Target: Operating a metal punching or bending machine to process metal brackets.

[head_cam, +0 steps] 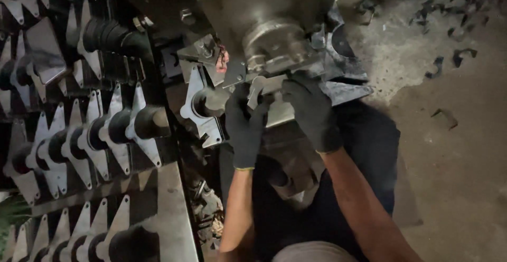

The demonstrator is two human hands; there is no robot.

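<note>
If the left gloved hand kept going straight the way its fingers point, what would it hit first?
Probably the flat metal piece at its fingertips, under the machine's round steel head; the left hand seems to touch it already, though depth is unclear.

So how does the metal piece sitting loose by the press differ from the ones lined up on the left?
The loose flanged piece lies by itself beside the machine, next to the gloved left hand; the racked pieces stand packed in rows, overlapping. The loose piece shows its open round bore facing up; the racked pieces show dark tubes pointing sideways. Both kinds have pale pointed metal flanges around a round centre.
</note>
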